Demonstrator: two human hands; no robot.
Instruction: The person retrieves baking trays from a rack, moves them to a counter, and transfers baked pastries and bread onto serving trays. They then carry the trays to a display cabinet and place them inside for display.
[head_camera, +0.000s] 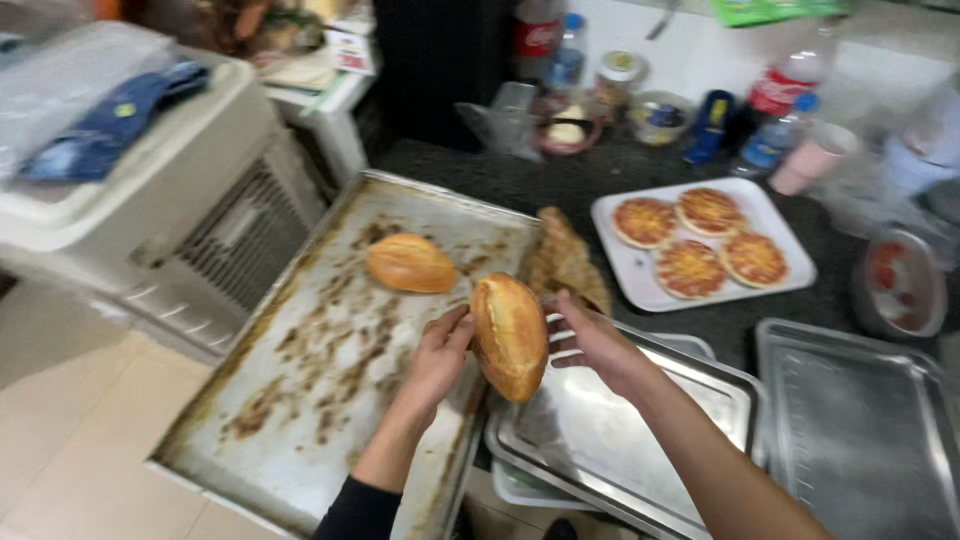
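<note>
Left hand (438, 352) and right hand (592, 340) — fingers clamped on either side of one golden bread roll (509, 336), held upright above the edge between the stained baking sheet (300, 420) and the stacked steel trays (640, 440). Second roll (410, 263) lay on the sheet, just beyond. Farther right — white plate (625, 265) bearing four mini pizzas (699, 240). At the back, bottles (780, 95) and jars.

red-labelled soda bottles (537, 38) at the counter's back, green packet (765, 10) top right, blue-labelled bottle (567, 60)
</note>
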